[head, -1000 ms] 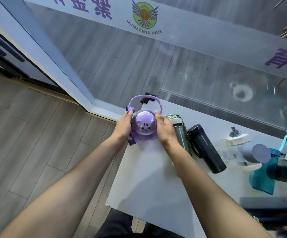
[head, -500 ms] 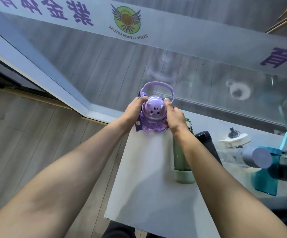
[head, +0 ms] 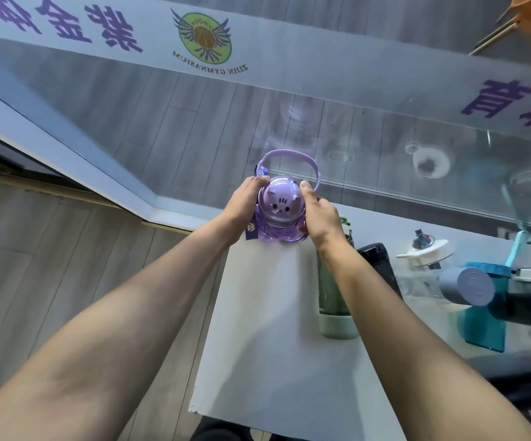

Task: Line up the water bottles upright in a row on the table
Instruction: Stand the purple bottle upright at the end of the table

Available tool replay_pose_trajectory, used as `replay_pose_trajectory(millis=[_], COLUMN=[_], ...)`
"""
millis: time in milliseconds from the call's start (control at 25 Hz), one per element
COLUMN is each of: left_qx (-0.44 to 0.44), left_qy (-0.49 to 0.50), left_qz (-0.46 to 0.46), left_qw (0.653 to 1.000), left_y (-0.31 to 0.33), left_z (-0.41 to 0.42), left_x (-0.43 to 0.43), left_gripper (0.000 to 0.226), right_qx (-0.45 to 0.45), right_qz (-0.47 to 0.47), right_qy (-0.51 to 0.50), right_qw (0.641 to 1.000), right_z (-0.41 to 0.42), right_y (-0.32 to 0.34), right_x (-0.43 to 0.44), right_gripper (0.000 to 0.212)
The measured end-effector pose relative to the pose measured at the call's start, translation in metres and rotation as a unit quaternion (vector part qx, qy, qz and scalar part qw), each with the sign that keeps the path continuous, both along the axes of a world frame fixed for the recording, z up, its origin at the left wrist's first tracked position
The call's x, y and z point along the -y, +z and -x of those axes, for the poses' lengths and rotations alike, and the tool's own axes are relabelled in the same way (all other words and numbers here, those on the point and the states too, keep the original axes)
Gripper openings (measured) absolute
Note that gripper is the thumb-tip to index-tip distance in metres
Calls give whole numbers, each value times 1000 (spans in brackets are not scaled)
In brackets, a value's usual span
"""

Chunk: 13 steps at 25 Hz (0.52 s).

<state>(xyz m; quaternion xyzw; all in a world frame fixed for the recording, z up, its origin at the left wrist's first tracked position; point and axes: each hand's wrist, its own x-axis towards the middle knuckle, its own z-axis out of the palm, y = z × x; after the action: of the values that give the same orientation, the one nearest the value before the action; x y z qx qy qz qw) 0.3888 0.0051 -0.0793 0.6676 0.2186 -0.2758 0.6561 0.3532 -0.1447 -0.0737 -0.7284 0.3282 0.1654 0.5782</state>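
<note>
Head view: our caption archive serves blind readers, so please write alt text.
Both hands, left and right, grip a purple bottle upright at the white table's far corner. Green, black and teal bottles stand alongside.

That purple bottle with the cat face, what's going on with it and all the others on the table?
A person holds the purple cat-face bottle upright between the left hand and right hand, at the table's far left corner. Beside it stand a green bottle and a black bottle. Further right, a grey bottle appears to lie on its side.
</note>
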Motion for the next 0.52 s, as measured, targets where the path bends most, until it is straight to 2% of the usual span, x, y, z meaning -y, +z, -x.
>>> replay_pose_trajectory(millis=[120, 280, 360, 520], left_qx=[10, 121, 187, 319], left_qy=[12, -28, -63, -155], left_qz=[-33, -168, -228, -339], left_qw=[999, 978, 953, 871], left_y=[0, 5, 13, 25], left_z=[1, 9, 22, 63], left_x=[3, 1, -4, -18], left_gripper=[46, 46, 47, 48], right_qx=[-2, 26, 74, 166], right_qz=[-1, 43, 116, 191], right_qy=[8, 26, 47, 71], right_qw=[1000, 998, 989, 965], right_z=[-1, 10, 28, 70], right_y=[0, 6, 11, 19], right_x=[4, 11, 16, 22], right_gripper=[84, 62, 50, 40])
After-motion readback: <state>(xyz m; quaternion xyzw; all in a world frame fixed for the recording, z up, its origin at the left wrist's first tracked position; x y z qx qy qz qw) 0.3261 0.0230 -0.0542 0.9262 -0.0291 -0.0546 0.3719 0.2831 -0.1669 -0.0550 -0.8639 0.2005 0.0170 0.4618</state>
